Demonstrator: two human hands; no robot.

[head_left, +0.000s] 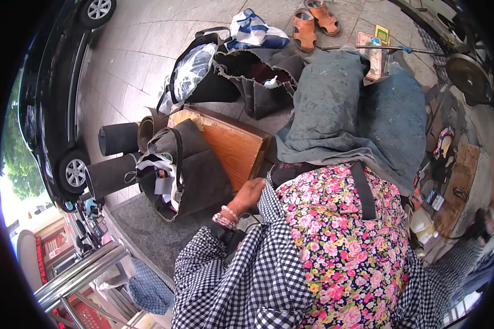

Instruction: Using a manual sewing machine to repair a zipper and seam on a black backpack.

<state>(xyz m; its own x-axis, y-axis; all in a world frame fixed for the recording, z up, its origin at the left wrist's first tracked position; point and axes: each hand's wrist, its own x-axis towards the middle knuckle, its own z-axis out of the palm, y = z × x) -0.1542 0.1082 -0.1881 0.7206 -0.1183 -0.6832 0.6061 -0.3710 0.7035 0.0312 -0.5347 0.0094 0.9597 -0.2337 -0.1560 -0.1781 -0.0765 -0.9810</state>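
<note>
Floral-patterned apron fabric and checkered sleeves fill the lower frame, closest to the lens. Left hand extends from the checkered cuff, wearing beaded bracelets at the wrist. Its fingers curl loosely against the lower right edge of the wooden box; whether they grasp anything cannot be told, since the fingertips are hidden behind the apron edge. Right hand sits at the far right rim, blurred; its grip state cannot be told.

Just left of the left hand stands an open dark tote bag, touching the wooden box, with white paper and cloth pieces showing in its mouth. Dark material rolls lie beside the tote, on its far side. Beyond the box, a second dark bag gapes open next to a black bag holding clear plastic wrap. A white-and-blue plastic sack rests on top at the rear. Grey trouser legs extend forward from the apron. Orange sandals sit on the paving, with a flat yellow-green rectangular packet just beside them to the right. A white bottle stands near the right knee.
</note>
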